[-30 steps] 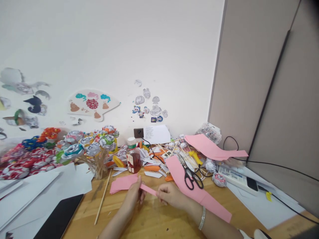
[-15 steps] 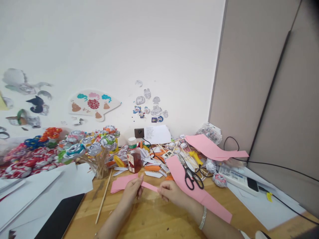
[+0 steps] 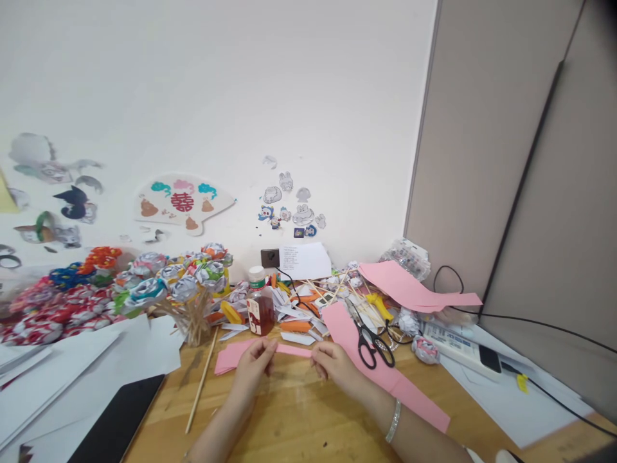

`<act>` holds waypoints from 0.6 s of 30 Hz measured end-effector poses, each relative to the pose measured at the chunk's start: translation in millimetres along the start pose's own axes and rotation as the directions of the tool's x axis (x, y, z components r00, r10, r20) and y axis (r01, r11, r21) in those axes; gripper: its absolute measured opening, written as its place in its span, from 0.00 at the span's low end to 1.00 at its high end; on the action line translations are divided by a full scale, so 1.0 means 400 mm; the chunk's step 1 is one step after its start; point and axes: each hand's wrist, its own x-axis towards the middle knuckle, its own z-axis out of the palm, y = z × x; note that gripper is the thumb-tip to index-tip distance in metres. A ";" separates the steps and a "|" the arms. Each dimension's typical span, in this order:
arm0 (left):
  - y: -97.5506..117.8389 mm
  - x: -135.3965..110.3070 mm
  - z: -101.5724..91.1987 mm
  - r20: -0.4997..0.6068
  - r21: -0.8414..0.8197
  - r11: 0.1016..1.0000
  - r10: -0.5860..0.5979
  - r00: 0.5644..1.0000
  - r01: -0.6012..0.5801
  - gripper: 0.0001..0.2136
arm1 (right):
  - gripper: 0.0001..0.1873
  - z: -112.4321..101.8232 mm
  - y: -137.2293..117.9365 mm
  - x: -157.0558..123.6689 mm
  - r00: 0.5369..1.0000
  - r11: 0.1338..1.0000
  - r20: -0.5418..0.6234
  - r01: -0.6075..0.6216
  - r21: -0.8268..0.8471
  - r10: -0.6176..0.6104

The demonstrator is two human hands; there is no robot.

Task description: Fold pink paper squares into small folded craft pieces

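A narrow pink paper strip [image 3: 294,350] stretches level between my two hands above the wooden desk [image 3: 299,418]. My left hand [image 3: 257,362] pinches its left end, fingers closed. My right hand [image 3: 333,363], with a silver bracelet on the wrist, pinches its right end. Beneath my left hand lies a folded pink sheet [image 3: 230,357]. A long pink paper band [image 3: 385,376] runs on the desk to the right of my right hand.
Black scissors [image 3: 371,341] lie on the pink band. A small bottle of red liquid [image 3: 259,310], a bunch of paper flowers on sticks [image 3: 183,289], a wooden skewer [image 3: 201,381], white sheets [image 3: 72,373] and a dark tablet [image 3: 116,424] crowd the left. Cables and a remote [image 3: 457,344] lie right.
Both hands have risen slightly and moved farther from me. The strip, slanting down to the right before, is now held level between them.
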 end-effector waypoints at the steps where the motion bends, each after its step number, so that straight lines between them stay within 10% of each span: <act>1: 0.000 0.000 -0.001 -0.002 -0.004 1.000 0.004 1.000 -0.004 0.18 | 0.12 0.000 0.000 -0.001 1.000 1.000 -0.006 0.002 -0.006 -0.002; 12: 0.006 0.014 -0.025 0.051 0.233 0.970 0.057 0.997 -0.067 0.18 | 0.11 -0.006 0.005 0.007 0.996 1.000 -0.084 -0.017 0.025 0.019; 18: 0.013 0.042 -0.124 0.055 0.853 0.501 0.193 0.980 -0.147 0.12 | 0.11 -0.019 0.009 0.013 0.986 0.992 -0.166 -0.042 -0.121 0.022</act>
